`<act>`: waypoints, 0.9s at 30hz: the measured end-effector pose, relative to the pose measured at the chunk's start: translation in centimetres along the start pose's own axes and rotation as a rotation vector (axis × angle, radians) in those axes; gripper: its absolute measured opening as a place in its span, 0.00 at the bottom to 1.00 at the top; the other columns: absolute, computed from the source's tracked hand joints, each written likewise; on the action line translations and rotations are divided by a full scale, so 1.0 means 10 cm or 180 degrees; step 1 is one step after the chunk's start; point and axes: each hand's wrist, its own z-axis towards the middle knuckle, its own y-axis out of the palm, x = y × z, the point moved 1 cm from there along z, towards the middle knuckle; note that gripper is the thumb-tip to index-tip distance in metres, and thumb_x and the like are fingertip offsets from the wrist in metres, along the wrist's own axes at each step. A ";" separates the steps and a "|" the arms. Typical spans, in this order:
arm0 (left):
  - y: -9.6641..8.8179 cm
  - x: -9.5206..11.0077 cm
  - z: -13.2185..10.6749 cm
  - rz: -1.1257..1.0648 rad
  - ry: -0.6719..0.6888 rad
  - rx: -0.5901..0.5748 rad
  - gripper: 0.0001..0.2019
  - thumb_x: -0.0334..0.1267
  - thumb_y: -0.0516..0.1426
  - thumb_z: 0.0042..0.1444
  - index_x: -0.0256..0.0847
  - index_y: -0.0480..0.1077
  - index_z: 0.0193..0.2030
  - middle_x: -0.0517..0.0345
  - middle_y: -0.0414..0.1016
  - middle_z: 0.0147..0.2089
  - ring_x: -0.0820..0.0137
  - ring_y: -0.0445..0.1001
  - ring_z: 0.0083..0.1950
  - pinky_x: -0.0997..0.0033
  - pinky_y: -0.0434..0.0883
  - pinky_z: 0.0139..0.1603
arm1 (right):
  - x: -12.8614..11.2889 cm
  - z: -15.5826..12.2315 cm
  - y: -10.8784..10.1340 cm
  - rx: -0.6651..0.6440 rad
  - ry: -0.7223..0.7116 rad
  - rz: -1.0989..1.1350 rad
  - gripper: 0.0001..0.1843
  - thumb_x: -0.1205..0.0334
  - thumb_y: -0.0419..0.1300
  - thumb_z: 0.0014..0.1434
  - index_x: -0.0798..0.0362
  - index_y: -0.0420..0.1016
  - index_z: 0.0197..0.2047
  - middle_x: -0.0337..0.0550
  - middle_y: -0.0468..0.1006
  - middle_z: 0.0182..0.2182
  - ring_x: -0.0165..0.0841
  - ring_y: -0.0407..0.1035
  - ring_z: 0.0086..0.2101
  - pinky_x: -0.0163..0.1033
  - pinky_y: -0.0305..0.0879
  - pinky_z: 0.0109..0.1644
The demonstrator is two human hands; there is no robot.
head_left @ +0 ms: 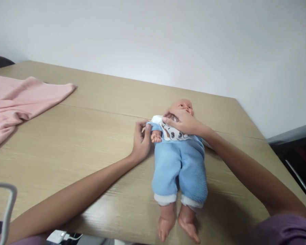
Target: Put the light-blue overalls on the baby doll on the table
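A baby doll (180, 163) lies on its back on the wooden table (91, 112), head away from me and bare feet toward me. It wears a blue fleece suit with white cuffs and a printed chest panel. My left hand (141, 141) pinches the blue sleeve at the doll's small arm, fingers closed on the fabric. My right hand (182, 122) lies across the doll's chest and neck, fingers curled on the white collar edge of the suit.
A pink garment (17, 102) is spread at the table's left end. A white hanger-like bar (7, 204) shows at the lower left, near a small white device (60, 235) at the front edge. A plain white wall stands behind; dark furniture sits at right.
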 end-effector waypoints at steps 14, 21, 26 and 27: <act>-0.01 -0.17 0.33 -0.0967 -0.1704 -0.0512 0.17 0.51 0.71 0.62 0.44 0.74 0.46 0.60 0.78 0.41 0.69 0.77 0.43 0.74 0.74 0.46 | 0.27 -0.20 0.16 0.0535 0.0865 0.1708 0.25 0.38 0.75 0.60 0.45 0.69 0.40 0.35 0.74 0.33 0.36 0.68 0.35 0.40 0.63 0.37; -0.01 -0.18 0.42 -0.1203 -0.1972 -0.0575 0.19 0.50 0.74 0.60 0.47 0.72 0.47 0.61 0.81 0.43 0.68 0.79 0.42 0.73 0.76 0.42 | 0.32 -0.18 0.27 0.0819 0.0989 0.2096 0.30 0.38 0.80 0.51 0.46 0.68 0.39 0.36 0.77 0.33 0.35 0.70 0.34 0.38 0.64 0.36; 0.16 -0.25 0.61 -0.1501 -0.2436 -0.0705 0.20 0.45 0.76 0.53 0.45 0.71 0.42 0.64 0.79 0.37 0.70 0.77 0.35 0.72 0.76 0.38 | 0.34 -0.16 0.32 0.1201 0.1001 0.2137 0.31 0.37 0.79 0.51 0.46 0.65 0.36 0.33 0.69 0.30 0.32 0.64 0.32 0.38 0.62 0.36; 0.20 -0.27 0.64 -0.1498 -0.2499 -0.0779 0.19 0.45 0.76 0.52 0.44 0.71 0.40 0.63 0.79 0.36 0.70 0.77 0.34 0.71 0.76 0.37 | 0.34 -0.17 0.32 0.1328 0.1013 0.2141 0.31 0.37 0.78 0.52 0.45 0.64 0.35 0.32 0.67 0.30 0.32 0.63 0.32 0.38 0.62 0.36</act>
